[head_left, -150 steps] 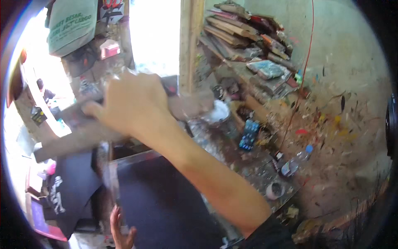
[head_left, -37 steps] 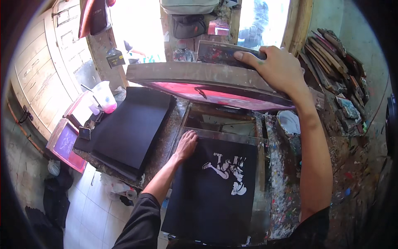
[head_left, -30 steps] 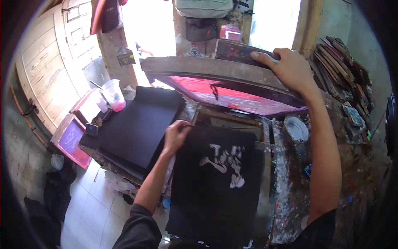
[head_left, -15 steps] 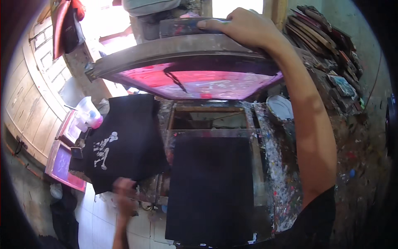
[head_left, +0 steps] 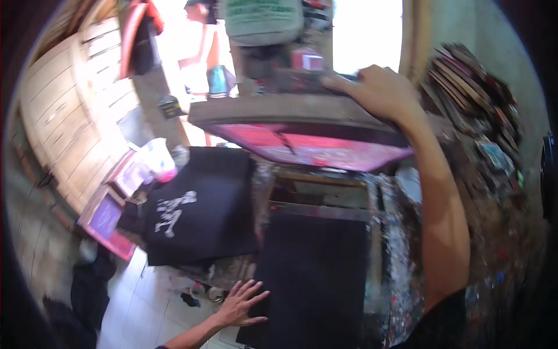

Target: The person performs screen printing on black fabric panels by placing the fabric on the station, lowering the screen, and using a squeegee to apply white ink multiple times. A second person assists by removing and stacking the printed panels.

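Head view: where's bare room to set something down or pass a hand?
To pass: the gap between the raised pink screen and plain black sheet. To set down: pale floor tiles between dark cloth and left hand. Crowded: the left side, with printed black sheet, pink-bottomed cup and purple frame.

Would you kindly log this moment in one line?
right hand: gripping raised frame | left hand: spread, at edge of blank sheet | printed sheet: farther left

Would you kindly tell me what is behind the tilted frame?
Behind the frame, a pale bag, a pink box and a bright opening show; whatever the frame covers is hidden.
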Tool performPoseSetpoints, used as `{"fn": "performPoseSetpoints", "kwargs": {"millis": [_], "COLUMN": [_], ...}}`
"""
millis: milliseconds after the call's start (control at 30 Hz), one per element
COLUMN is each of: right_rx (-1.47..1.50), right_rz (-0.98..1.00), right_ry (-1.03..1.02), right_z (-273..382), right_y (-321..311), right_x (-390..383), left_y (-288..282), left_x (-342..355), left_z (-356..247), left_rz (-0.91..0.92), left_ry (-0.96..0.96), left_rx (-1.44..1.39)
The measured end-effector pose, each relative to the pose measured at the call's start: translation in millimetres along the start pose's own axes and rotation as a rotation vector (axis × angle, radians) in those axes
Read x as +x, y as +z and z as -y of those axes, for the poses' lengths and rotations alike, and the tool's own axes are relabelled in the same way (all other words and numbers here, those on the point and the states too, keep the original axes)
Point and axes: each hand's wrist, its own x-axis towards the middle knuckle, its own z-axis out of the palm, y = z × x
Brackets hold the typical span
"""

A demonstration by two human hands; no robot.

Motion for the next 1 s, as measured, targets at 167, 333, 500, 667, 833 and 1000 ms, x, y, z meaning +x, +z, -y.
{"fn": "performPoseSetpoints", "kwargs": {"millis": [167,333,500,667,833,1000], "right_rx": [-0.012,0.024,-0.056,0.215,0.185,-0.154], "right_rz": [-0.012,-0.213,0.179,0.636,0.541,0.224], "right_ry": [0.098,-0.099,-0.195,-0.149,-0.152,-0.139], "right_z": [32,60,41,30,51,-17], "right_y": [4,47,109,165,175,271], "right_x": [-52,-169,-298,-308,-336,-267], "left_y": [-9,-87,-71,22,13,23], "left_x": [-7,52,55,16,31,30], "left_z": [-5,-84,-134,-91,-108,-102], "left_rz": [0.030,-0.580,-0.514,-0.514,-0.542,-0.470], "left_ry": [-0.031,-0.148,-0.737,-0.755,-0.949,-0.852], "left_rx": [0.100,-0.945,-1.727,-1.808,-1.712,-1.742]}}
